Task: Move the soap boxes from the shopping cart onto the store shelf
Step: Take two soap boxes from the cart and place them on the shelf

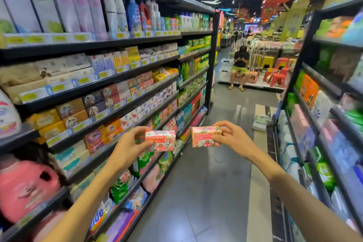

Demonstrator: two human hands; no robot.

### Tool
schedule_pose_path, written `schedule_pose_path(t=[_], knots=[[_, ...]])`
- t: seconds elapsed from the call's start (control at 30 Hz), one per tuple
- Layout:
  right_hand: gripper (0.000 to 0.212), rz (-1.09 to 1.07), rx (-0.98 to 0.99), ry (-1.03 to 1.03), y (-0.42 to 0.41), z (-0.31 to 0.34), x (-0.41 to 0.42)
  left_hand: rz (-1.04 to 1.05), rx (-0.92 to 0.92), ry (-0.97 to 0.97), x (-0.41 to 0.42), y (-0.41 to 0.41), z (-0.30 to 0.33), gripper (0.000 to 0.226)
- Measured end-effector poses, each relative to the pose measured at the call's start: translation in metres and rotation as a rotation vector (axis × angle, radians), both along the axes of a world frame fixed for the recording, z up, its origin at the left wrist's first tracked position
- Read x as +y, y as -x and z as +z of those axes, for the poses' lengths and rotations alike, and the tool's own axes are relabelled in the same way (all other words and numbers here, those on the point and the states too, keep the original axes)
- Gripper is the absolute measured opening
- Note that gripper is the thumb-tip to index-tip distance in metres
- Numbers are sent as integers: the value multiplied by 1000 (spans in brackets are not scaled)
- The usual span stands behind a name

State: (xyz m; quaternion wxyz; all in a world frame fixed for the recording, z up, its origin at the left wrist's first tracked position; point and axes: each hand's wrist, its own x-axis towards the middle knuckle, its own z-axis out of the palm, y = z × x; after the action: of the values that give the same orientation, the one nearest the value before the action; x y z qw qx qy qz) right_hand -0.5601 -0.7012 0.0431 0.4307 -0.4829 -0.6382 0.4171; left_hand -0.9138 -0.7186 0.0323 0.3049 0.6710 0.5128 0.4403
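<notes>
Both arms out in front of me, a soap box in each hand. My left hand [129, 143] pinches the left soap box [160, 140] by its left end, thumb under, fingers curled over the top; my right hand [231, 136] pinches the right soap box [206, 136] by its right end the same way. The two boxes hang level, near each other with a gap between, not touching. The left one sits just off the front edge of the store shelf [125, 82], packed rows behind it. The grey aisle floor [212, 182] runs open ahead, between the shelves on either side.
</notes>
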Motion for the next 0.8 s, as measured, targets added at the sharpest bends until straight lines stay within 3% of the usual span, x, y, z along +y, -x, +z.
schedule_pose_path(t=[0.47, 0.8], knots=[[36, 90, 4, -42, -32, 27, 296, 139, 96, -45, 263, -31, 31, 34], [39, 324, -60, -120, -28, 26, 522, 415, 44, -50, 410, -59, 30, 31]])
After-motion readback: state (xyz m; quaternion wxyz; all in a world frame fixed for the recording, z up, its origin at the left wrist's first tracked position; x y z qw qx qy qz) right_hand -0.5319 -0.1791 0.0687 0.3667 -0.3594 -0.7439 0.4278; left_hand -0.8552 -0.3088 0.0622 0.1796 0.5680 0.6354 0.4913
